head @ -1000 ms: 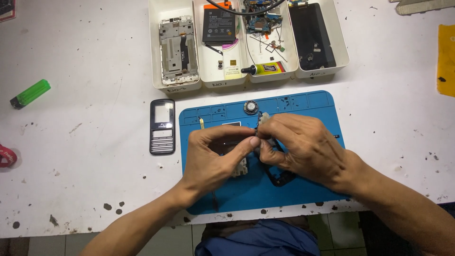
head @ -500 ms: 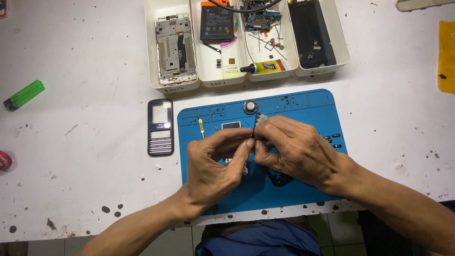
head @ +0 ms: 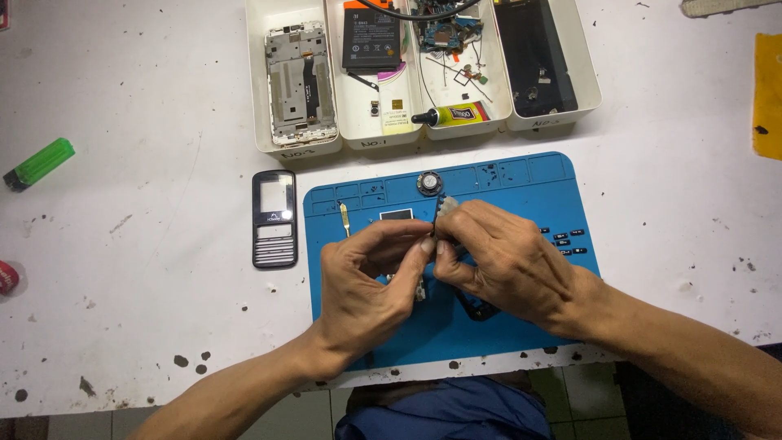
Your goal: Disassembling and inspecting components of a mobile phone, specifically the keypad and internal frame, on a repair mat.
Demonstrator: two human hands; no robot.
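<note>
At nine o'clock of the blue rectangular silicone work mat [head: 521, 183] lies a black plastic phone front frame [head: 274, 218], its long axis running twelve to six. Over the mat's centre the left hand [head: 366, 285] and right hand [head: 509, 265] both pinch a small pale grey part [head: 445, 210], mostly hidden by fingers, so its shape and heading are hard to make out. Bare white tabletop [head: 147, 147] lies open at nine and three o'clock; white plastic parts trays [head: 259, 98] sit at twelve.

A yellow glue tube [head: 452, 116] with a black cap is laid in the third white tray [head: 497, 122]. A black battery [head: 371, 37] with an orange top band is seen in the second tray, above a small yellow label [head: 397, 121]. A small dark screen [head: 396, 215] is laid on the blue mat [head: 521, 183].
</note>
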